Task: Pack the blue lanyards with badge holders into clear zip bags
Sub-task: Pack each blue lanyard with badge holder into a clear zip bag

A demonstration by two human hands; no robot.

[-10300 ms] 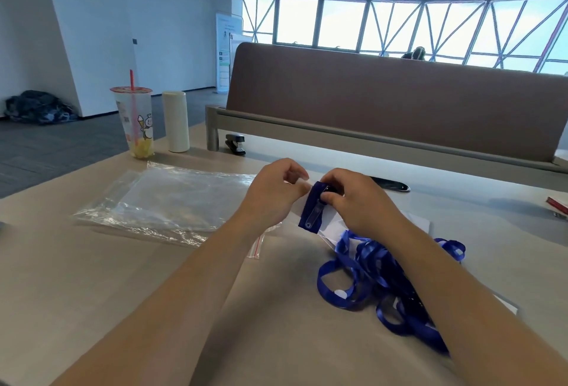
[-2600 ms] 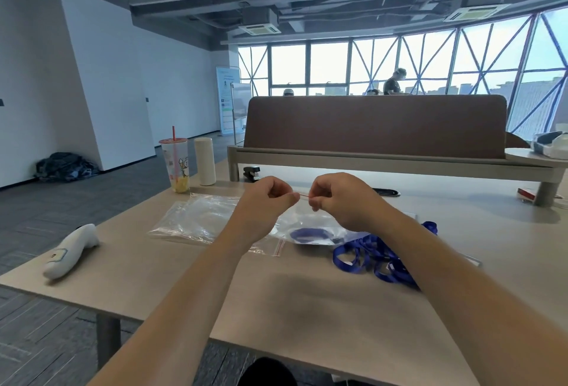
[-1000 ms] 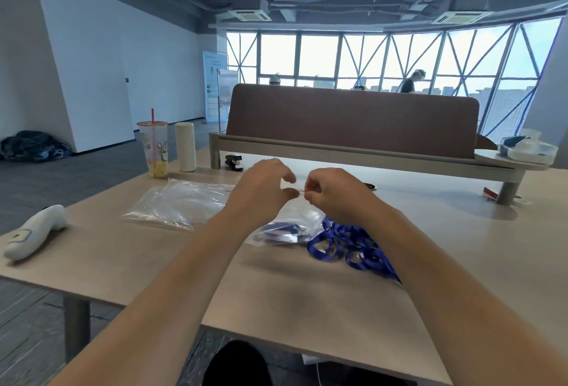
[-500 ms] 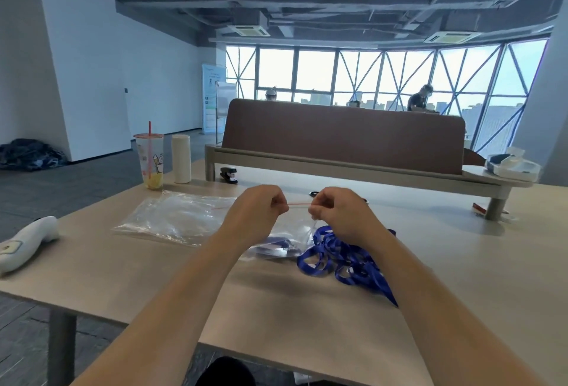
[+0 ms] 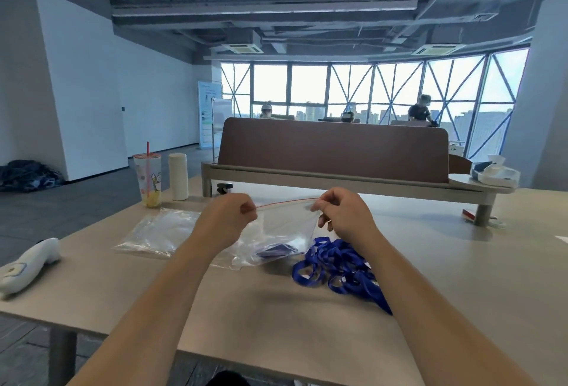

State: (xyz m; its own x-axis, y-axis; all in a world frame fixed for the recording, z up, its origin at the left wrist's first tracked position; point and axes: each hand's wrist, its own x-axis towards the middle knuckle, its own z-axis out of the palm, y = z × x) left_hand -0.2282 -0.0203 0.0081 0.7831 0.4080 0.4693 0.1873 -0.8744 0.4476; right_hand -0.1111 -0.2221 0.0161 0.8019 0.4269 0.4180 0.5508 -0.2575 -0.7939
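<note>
While taut at its seal, zip bag pinched by left hand and right hand

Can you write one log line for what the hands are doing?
left hand: pinches zip bag top, left end | right hand: pinches right end | zip bag: blue lanyard inside | loose lanyards: piled on table

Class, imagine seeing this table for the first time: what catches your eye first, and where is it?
The clear zip bag, stretched by its red-striped top between the left hand and right hand over the table, draws the eye first. Next come the tangled blue lanyards beside the right forearm, then the drink cup with a red straw at the far left.
</note>
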